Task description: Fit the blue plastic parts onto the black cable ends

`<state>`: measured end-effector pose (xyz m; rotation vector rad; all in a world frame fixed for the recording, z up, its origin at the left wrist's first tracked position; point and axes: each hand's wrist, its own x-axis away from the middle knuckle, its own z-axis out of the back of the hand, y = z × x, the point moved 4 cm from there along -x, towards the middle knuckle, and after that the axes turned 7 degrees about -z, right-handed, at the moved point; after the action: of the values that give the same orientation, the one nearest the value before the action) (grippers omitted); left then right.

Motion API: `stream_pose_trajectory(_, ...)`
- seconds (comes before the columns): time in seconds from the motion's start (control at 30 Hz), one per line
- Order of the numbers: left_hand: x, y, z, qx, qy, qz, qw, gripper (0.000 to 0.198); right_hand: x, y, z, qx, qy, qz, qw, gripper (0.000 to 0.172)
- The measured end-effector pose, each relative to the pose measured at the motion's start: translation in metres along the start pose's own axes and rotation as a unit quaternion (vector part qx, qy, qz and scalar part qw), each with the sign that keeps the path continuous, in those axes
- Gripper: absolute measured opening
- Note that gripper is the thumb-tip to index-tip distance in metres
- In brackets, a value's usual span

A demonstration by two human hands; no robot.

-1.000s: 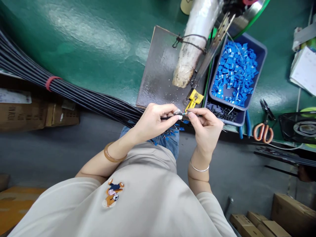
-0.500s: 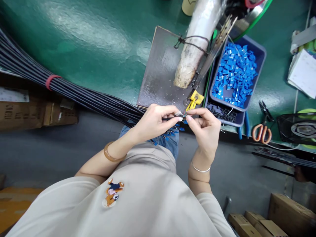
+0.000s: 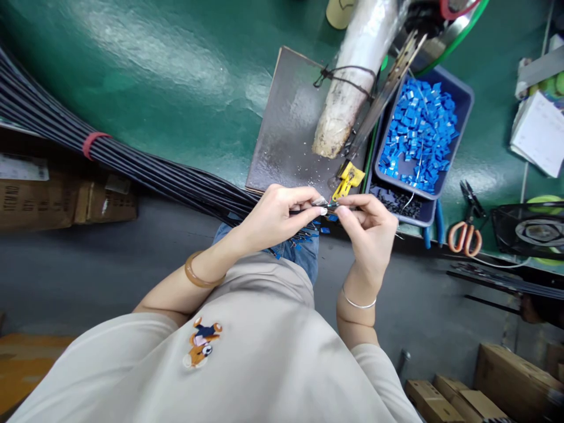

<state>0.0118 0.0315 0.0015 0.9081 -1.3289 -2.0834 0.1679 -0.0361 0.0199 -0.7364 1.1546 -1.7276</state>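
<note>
My left hand point(image 3: 275, 220) pinches a black cable close to its end, thumb against fingers. Thin coloured wires point(image 3: 330, 203) come out of that end in the small gap between my hands. With thumb and forefinger, my right hand point(image 3: 372, 226) is closed on the wires' tips; any smaller part there is hidden. The thick bundle of black cables point(image 3: 176, 179) runs in from the left, tied with a red band point(image 3: 91, 143). Blue pieces point(image 3: 324, 230) show on other cable ends below my hands. Just beyond my fingers is a yellow tool part point(image 3: 349, 176).
Blue connectors fill a grey bin point(image 3: 466, 111) on the right, above a bin of small black parts point(image 3: 408, 205). Orange-handled scissors point(image 3: 465, 238) lie farther right. A plastic-wrapped roll point(image 3: 348, 88) rests over a dark board point(image 3: 282, 117) on the green table point(image 3: 154, 76).
My right hand has shifted slightly right, and a bit more of the cable end and wires shows between my hands. My left hand stays almost still.
</note>
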Motion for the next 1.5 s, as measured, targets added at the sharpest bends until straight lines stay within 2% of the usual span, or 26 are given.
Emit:
stream_pose_trajectory(0.07, 0.000, 0.008, 0.003, -0.026, 0.003, -0.026, 0.999, 0.016, 0.009, -0.016, 0.013, 0.010, 0.096, 0.054, 0.994, 0.008)
stream_pose_trajectory(0.13, 0.000, 0.026, 0.009, -0.070, -0.016, -0.074, 0.995, 0.015, 0.023, -0.037, 0.031, 0.013, 0.196, 0.120, 0.973, 0.010)
stream_pose_trajectory(0.2, 0.002, 0.044, 0.020, -0.116, -0.087, -0.109, 0.983, 0.018, 0.037, -0.058, 0.051, 0.019, 0.261, 0.182, 0.948, 0.018)
stream_pose_trajectory(0.23, 0.003, 0.050, 0.028, -0.119, -0.132, -0.107, 0.978, 0.020, 0.042, -0.068, 0.061, 0.039, 0.268, 0.195, 0.943, 0.022)
stream_pose_trajectory(0.27, 0.006, 0.054, 0.033, -0.080, -0.206, -0.111, 0.969, 0.020, 0.044, -0.074, 0.069, 0.075, 0.254, 0.184, 0.947, 0.024)
stream_pose_trajectory(0.3, 0.012, 0.056, 0.038, -0.010, -0.293, -0.117, 0.949, 0.020, 0.042, -0.077, 0.075, 0.128, 0.208, 0.151, 0.958, 0.021)
stream_pose_trajectory(0.33, 0.019, 0.055, 0.042, 0.084, -0.385, -0.125, 0.911, 0.017, 0.039, -0.076, 0.082, 0.182, 0.164, 0.107, 0.964, 0.014)
stream_pose_trajectory(0.37, 0.026, 0.052, 0.046, 0.186, -0.441, -0.133, 0.868, 0.013, 0.034, -0.074, 0.089, 0.225, 0.137, 0.081, 0.961, 0.008)
stream_pose_trajectory(0.4, 0.029, 0.046, 0.050, 0.290, -0.426, -0.124, 0.848, 0.011, 0.027, -0.070, 0.096, 0.276, 0.128, 0.066, 0.950, 0.008)
stream_pose_trajectory(0.43, 0.026, 0.034, 0.054, 0.383, -0.348, -0.080, 0.852, 0.012, 0.018, -0.064, 0.102, 0.338, 0.133, 0.063, 0.929, 0.010)
stream_pose_trajectory(0.47, 0.024, 0.017, 0.054, 0.440, -0.244, -0.008, 0.864, 0.015, 0.008, -0.059, 0.108, 0.397, 0.160, 0.079, 0.900, 0.011)
stream_pose_trajectory(0.5, 0.025, 0.002, 0.049, 0.467, -0.177, 0.064, 0.864, 0.017, -0.004, -0.051, 0.113, 0.444, 0.185, 0.087, 0.873, 0.008)
stream_pose_trajectory(0.57, 0.025, -0.016, 0.036, 0.474, -0.068, 0.147, 0.865, 0.017, -0.031, -0.031, 0.118, 0.512, 0.205, 0.073, 0.831, 0.005)
stream_pose_trajectory(0.63, 0.022, -0.019, 0.026, 0.443, -0.012, 0.179, 0.878, 0.018, -0.057, -0.010, 0.118, 0.531, 0.189, 0.046, 0.825, 0.006)
stream_pose_trajectory(0.73, 0.013, -0.009, 0.020, 0.395, -0.006, 0.171, 0.903, 0.019, -0.084, 0.009, 0.114, 0.510, 0.180, 0.052, 0.840, 0.006)
stream_pose_trajectory(0.9, 0.000, 0.000, 0.018, 0.309, -0.069, 0.150, 0.936, 0.016, -0.112, 0.019, 0.102, 0.427, 0.170, 0.104, 0.882, 0.014)
stream_pose_trajectory(1.07, -0.006, -0.003, 0.007, 0.332, -0.040, 0.147, 0.931, 0.018, -0.133, 0.025, 0.093, 0.382, 0.145, 0.089, 0.908, 0.021)
stream_pose_trajectory(1.17, -0.006, -0.006, 0.001, 0.354, -0.034, 0.151, 0.922, 0.017, -0.137, 0.024, 0.093, 0.369, 0.117, 0.047, 0.921, 0.022)
stream_pose_trajectory(1.23, -0.006, -0.006, 0.001, 0.357, -0.026, 0.149, 0.922, 0.015, -0.132, 0.018, 0.096, 0.355, 0.116, 0.031, 0.927, 0.025)
stream_pose_trajectory(1.4, -0.008, -0.003, 0.002, 0.339, -0.033, 0.156, 0.927, 0.012, -0.089, -0.009, 0.102, 0.283, 0.210, 0.137, 0.926, 0.024)
stream_pose_trajectory(1.5, -0.010, -0.001, 0.002, 0.345, -0.027, 0.159, 0.925, 0.012, -0.057, -0.017, 0.091, 0.230, 0.205, 0.151, 0.939, 0.015)
